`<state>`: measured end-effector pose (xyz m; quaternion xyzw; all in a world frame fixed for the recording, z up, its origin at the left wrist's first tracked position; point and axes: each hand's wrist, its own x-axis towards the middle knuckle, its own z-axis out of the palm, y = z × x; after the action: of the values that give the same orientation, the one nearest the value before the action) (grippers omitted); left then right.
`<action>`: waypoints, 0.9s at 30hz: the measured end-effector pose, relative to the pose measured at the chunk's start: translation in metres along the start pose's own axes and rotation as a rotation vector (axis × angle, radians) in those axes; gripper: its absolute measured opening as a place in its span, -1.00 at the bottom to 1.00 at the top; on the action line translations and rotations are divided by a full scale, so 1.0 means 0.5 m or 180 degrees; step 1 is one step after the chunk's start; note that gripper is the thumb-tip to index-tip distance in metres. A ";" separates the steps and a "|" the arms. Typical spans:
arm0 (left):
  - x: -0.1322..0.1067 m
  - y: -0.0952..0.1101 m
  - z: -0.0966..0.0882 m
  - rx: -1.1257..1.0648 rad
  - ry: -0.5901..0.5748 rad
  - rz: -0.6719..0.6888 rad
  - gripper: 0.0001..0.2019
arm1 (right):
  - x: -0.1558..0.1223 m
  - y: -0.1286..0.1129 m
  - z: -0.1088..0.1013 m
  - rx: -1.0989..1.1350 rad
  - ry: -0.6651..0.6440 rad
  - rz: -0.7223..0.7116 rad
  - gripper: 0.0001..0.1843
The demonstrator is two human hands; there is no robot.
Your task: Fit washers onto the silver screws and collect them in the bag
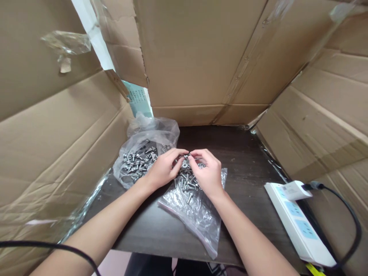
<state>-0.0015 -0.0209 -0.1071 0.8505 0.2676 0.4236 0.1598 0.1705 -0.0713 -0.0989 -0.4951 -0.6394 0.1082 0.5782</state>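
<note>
My left hand [164,168] and my right hand [207,172] meet over the middle of a dark table [247,168], fingertips pinched together on a small metal screw [186,156]. Under them a flat clear plastic bag [198,214] carries a loose pile of screws and washers [186,182]. To the left, a second crumpled clear bag [149,134] lies open with several more screws [138,163] in it, just beside my left hand.
Cardboard sheets wall in the table: left [57,145], back [201,57] and right [324,115]. A white power strip [299,224] with a plugged-in adapter and black cable lies at the right edge. Another black cable [43,245] crosses bottom left.
</note>
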 end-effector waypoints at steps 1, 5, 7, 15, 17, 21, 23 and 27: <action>0.000 -0.001 0.001 -0.0012 0.0004 0.0011 -0.76 | -0.001 -0.002 0.000 0.0008 0.0021 -0.0026 -0.92; -0.003 -0.006 0.003 -0.0104 0.0011 -0.0097 -0.71 | -0.002 -0.006 0.001 0.0032 0.0019 -0.0122 -0.89; -0.005 -0.006 0.002 -0.0164 -0.0005 -0.0147 -0.68 | -0.002 -0.007 0.000 0.0055 0.0017 -0.0162 -0.88; -0.007 -0.005 0.003 -0.0154 -0.0056 -0.0274 -0.64 | -0.004 -0.007 -0.001 -0.0127 -0.0029 -0.0350 -0.85; -0.006 -0.003 0.000 -0.0159 -0.0077 -0.0295 -0.63 | -0.004 -0.008 -0.002 -0.0172 -0.0069 -0.0308 -0.85; -0.001 0.003 -0.007 -0.0250 -0.0152 -0.0316 -0.62 | -0.003 -0.009 -0.002 -0.0187 -0.0067 -0.0202 -0.86; 0.001 0.005 -0.010 -0.0313 -0.0205 -0.0343 -0.62 | -0.002 -0.006 -0.002 -0.0086 -0.0055 -0.0127 -0.88; 0.003 0.005 -0.013 -0.0378 -0.0294 -0.0369 -0.60 | -0.003 0.003 -0.003 0.0158 -0.0237 0.0021 -0.88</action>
<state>-0.0054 -0.0217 -0.1011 0.8413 0.2832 0.3891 0.2464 0.1720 -0.0725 -0.1004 -0.4783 -0.6560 0.1443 0.5658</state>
